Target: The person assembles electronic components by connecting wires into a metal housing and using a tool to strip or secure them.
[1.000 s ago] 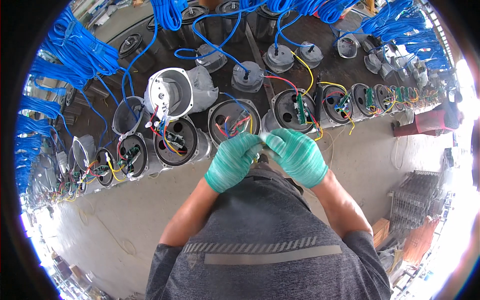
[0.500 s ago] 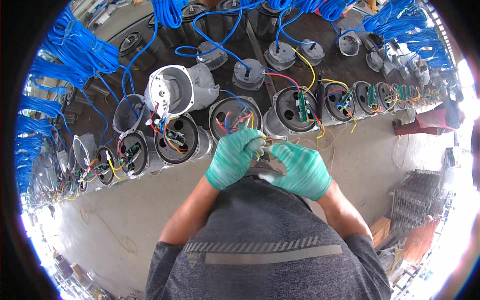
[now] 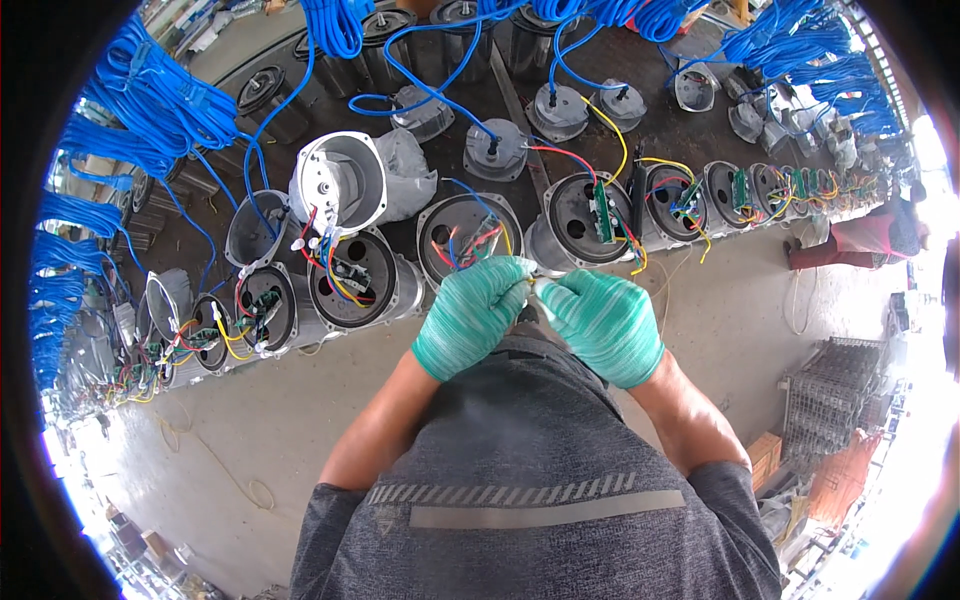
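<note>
Both my hands wear green-and-white knit gloves and meet in front of my body at the bench's near edge. My left hand is closed in a pinch on a thin yellow wire, of which only a short bit shows. From the other side, my right hand pinches at the same spot, its fingertips touching or almost touching the left's. Just beyond them lies an open round grey motor housing, with red, blue and yellow wires inside. The wire ends are hidden by my fingers.
Similar housings with wires and green circuit boards line the bench edge on both sides. Grey end caps with blue cables stand behind. Coiled blue cables hang around the far side. Another person is at the far right.
My right hand has turned and moved in to the left, its fingers closing at the wire beside my left fingertips. My left hand has stayed almost in place.
</note>
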`<action>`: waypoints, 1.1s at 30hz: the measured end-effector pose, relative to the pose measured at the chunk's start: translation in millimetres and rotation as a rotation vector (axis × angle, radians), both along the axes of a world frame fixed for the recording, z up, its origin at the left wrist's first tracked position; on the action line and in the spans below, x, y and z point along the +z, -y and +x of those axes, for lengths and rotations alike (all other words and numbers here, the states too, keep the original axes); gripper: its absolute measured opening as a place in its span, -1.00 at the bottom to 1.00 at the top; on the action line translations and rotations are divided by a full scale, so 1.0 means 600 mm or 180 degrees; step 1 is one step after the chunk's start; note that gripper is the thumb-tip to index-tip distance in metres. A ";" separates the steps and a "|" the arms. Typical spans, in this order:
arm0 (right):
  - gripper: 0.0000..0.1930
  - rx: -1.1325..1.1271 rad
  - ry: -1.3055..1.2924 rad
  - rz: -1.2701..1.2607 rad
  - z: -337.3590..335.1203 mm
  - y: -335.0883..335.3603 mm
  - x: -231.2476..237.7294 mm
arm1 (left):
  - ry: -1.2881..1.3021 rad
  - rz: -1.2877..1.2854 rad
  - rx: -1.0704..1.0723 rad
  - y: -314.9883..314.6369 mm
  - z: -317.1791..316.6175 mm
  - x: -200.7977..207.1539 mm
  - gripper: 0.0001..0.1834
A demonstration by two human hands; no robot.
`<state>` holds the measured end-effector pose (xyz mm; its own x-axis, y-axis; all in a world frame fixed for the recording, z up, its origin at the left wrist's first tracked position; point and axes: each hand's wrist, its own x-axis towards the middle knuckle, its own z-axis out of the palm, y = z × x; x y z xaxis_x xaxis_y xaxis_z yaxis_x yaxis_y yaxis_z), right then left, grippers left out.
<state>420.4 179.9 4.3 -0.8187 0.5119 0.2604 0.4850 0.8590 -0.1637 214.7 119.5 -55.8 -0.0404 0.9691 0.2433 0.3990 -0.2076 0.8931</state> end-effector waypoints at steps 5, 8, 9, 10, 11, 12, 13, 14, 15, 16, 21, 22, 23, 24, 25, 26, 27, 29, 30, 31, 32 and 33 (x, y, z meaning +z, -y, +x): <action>-0.71 0.0030 0.0168 0.0234 0.004 -0.016 0.005 | 0.0559 -0.0566 -0.0075 0.009 -0.002 0.025 -0.78; -0.72 0.0054 0.0155 0.0198 0.003 -0.018 0.001 | 0.0350 -0.0392 -0.0169 0.012 -0.004 0.015 -0.75; -0.73 0.0045 0.0172 0.0198 0.002 -0.018 0.000 | 0.0513 -0.0357 -0.0209 0.012 -0.003 0.010 -0.72; -0.73 0.0036 0.0190 0.0198 0.002 -0.019 0.000 | 0.0676 -0.0320 -0.0248 0.012 -0.002 0.008 -0.69; -0.73 0.0044 0.0187 0.0198 0.000 -0.020 0.000 | 0.0674 -0.0320 -0.0240 0.013 -0.002 0.010 -0.69; -0.74 0.0095 0.0131 0.0152 -0.002 -0.021 0.002 | 0.0731 -0.0420 -0.0263 0.015 -0.002 0.013 -0.68; -0.75 0.0145 0.0075 0.0105 -0.004 -0.022 0.004 | 0.0789 -0.0521 -0.0286 0.016 -0.002 0.016 -0.66; -0.75 0.0154 0.0073 0.0106 -0.006 -0.023 0.005 | 0.0788 -0.0519 -0.0277 0.015 -0.003 0.019 -0.66; -0.75 0.0155 0.0127 0.0029 -0.009 -0.022 0.007 | 0.0763 -0.0497 -0.0330 0.014 -0.004 0.021 -0.67; -0.76 0.0155 0.0181 -0.0048 -0.011 -0.022 0.007 | 0.0739 -0.0475 -0.0385 0.014 -0.004 0.023 -0.69; -0.82 -0.0217 -0.0369 -0.0995 -0.024 -0.011 -0.006 | 0.0416 -0.0478 -0.0375 0.019 -0.015 0.000 -0.80; -0.84 -0.0323 -0.0882 -0.1359 -0.027 -0.009 -0.010 | 0.0171 -0.0267 -0.0313 0.020 -0.016 -0.003 -0.83; -0.84 -0.0323 -0.0879 -0.1361 -0.030 -0.007 -0.015 | 0.0173 -0.0270 -0.0312 0.021 -0.015 -0.004 -0.83; -0.84 -0.0430 -0.0997 -0.1581 -0.033 -0.006 -0.020 | 0.0177 -0.0117 -0.0229 0.021 -0.012 -0.002 -0.82; -0.84 -0.0538 -0.1114 -0.1801 -0.036 -0.004 -0.022 | 0.0181 0.0036 -0.0146 0.020 -0.011 0.000 -0.81; -0.85 -0.0728 -0.1104 -0.2020 -0.038 0.002 -0.019 | 0.0185 0.0033 -0.0149 0.020 -0.010 0.001 -0.81; -0.85 -0.0728 -0.1103 -0.2024 -0.040 0.006 -0.017 | 0.0164 -0.0023 -0.0130 0.020 -0.010 0.001 -0.80; -0.84 -0.1077 -0.1374 -0.2608 -0.042 0.012 -0.016 | 0.0143 -0.0084 -0.0112 0.019 -0.010 0.000 -0.79; -0.84 -0.1078 -0.1375 -0.2612 -0.041 0.012 -0.019 | 0.0019 0.0036 -0.0083 0.018 -0.010 -0.001 -0.78; -0.82 -0.1049 -0.1360 -0.2613 -0.040 0.011 -0.025 | -0.0106 0.0155 -0.0056 0.016 -0.010 -0.002 -0.77; -0.80 -0.1021 -0.1346 -0.2613 -0.038 0.010 -0.032 | -0.0109 0.0151 -0.0058 0.016 -0.010 -0.003 -0.77; -0.80 -0.1034 -0.1352 -0.2613 -0.034 0.005 -0.040 | -0.0100 0.0182 -0.0064 0.016 -0.009 -0.004 -0.77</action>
<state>400.3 176.8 -19.7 -0.5264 0.8494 -0.0370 0.4403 0.2351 -0.8665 209.2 110.0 -58.0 -0.0124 0.9542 0.2990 0.4218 -0.2661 0.8668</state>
